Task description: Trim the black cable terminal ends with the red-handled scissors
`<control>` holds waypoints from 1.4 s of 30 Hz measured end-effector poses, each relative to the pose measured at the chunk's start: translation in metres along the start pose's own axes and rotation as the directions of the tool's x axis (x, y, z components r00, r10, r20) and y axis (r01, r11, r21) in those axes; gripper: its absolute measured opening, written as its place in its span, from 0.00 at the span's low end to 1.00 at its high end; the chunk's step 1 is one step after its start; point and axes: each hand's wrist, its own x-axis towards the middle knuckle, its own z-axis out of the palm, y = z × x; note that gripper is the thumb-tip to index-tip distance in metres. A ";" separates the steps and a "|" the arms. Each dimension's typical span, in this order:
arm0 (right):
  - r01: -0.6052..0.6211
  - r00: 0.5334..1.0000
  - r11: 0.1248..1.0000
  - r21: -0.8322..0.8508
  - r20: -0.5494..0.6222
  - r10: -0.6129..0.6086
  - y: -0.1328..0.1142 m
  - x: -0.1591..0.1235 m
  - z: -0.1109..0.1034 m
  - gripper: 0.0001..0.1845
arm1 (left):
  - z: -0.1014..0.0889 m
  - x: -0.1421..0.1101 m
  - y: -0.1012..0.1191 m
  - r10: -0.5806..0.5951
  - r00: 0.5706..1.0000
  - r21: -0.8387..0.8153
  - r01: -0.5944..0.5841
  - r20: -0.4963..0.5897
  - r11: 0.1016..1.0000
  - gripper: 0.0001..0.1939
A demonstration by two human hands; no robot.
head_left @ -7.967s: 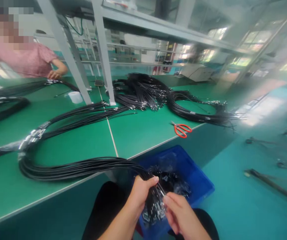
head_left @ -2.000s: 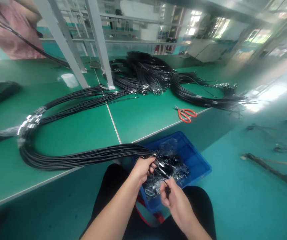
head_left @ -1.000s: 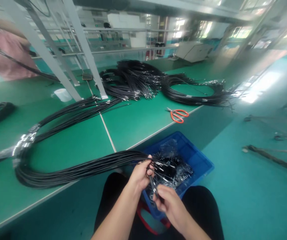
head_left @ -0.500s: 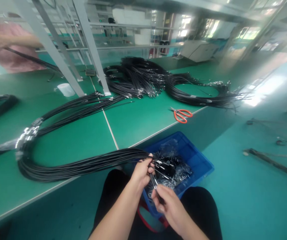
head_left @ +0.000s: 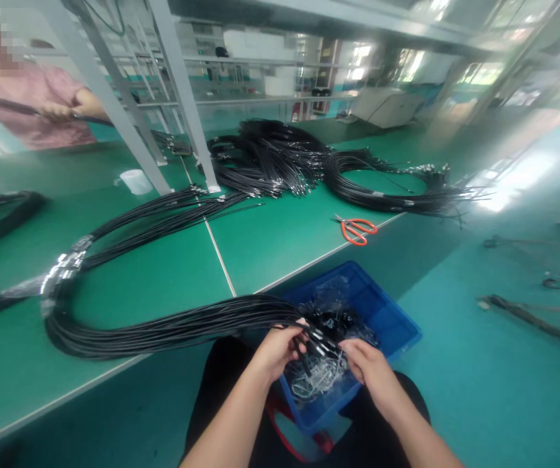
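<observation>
A thick bundle of black cables (head_left: 172,327) curves over the green table, and its near end reaches out past the table edge. My left hand (head_left: 282,348) is closed around this end, with silvery cable tips fanning out beyond the fingers. At those tips, my right hand (head_left: 368,365) pinches the end of a cable between thumb and fingers. Directly below both hands sits a blue crate (head_left: 391,325) on my lap, holding clear plastic bags and small black and metallic parts. Exactly which cable the right fingers pinch is partly hidden.
Orange-handled scissors (head_left: 356,231) lie near the edge of the green table (head_left: 162,286). Coiled black cables (head_left: 280,156) are heaped farther back, beside grey shelf posts (head_left: 185,97). A white roll (head_left: 136,181) stands at left. Across the table, a person in pink (head_left: 40,97) holds cables.
My right hand has moved up and right, from a cable below the left hand to the fanned tips. The left hand keeps its hold. Across the table, the person's hands have shifted right.
</observation>
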 end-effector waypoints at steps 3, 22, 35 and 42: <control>0.037 0.999 0.999 0.023 -0.026 -0.036 -0.002 0.015 -0.011 0.15 | -0.015 -0.018 0.008 0.106 0.994 0.036 -0.105 -0.023 0.994 0.07; -0.037 0.992 0.990 0.136 -0.119 0.053 -0.003 0.011 -0.025 0.13 | 0.048 -0.059 0.077 0.180 0.960 -0.405 -0.079 0.216 0.911 0.17; 0.226 0.871 0.867 0.445 0.305 -0.384 -0.064 -0.053 0.046 0.25 | 0.066 -0.095 0.049 0.502 0.863 0.276 -0.496 0.054 0.823 0.15; 0.087 0.930 0.793 0.603 0.235 -0.281 -0.075 -0.048 0.059 0.15 | -0.015 -0.163 0.073 0.709 0.705 0.594 -0.563 -0.017 0.575 0.26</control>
